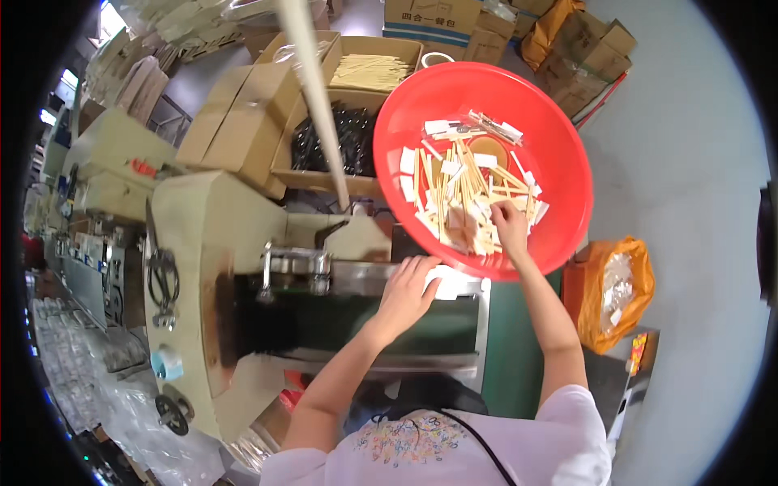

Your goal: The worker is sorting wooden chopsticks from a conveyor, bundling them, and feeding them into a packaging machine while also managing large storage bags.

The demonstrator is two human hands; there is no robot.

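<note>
A large red basin point(571, 162) stands ahead of me, with a heap of bamboo chopsticks point(463, 190) and small white paper packets point(407, 159) inside. My right hand point(510, 228) reaches over its near rim into the heap. Its fingers are bent together; whatever they pinch is hidden. Just below that rim, my left hand point(408, 295) rests at the machine's metal edge point(356, 277). Between its thumb and fingers lies a white paper piece point(450, 283), whose exact kind is unclear.
The pale machine body point(185, 243) stands left, with a metal roller fitting point(296, 267). Behind are cartons point(243, 121), one of thin sticks point(369, 71), one of black plastic bags point(336, 139). An orange-lined bin point(620, 296) is right. A pale pole point(312, 89) crosses the view.
</note>
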